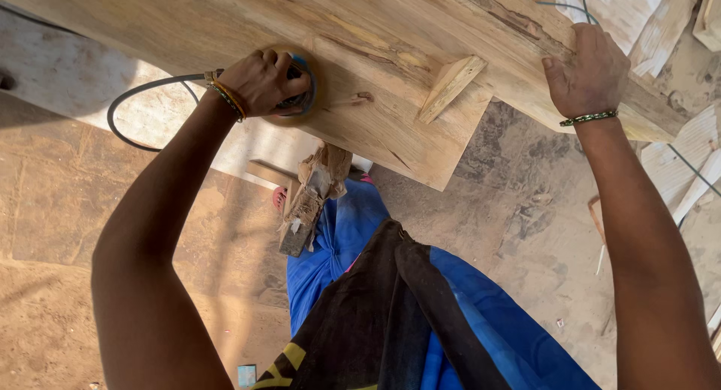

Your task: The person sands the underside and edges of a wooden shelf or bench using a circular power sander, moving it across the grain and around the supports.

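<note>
The big plank (390,67) is pale bare wood, matt, its grain streaked yellow and brown, with a dark rough crack of bark-like splits near its far edge. A small wedge (449,86) of the same raw wood lies on it. The sander (294,97) under the left hand (259,80) shows a tan disc and dark plastic body, with a smooth black rubber cable (131,104). The floor (518,202) is dusty, rough concrete. The blue cloth (481,315) looks smooth with a slight sheen.
</note>
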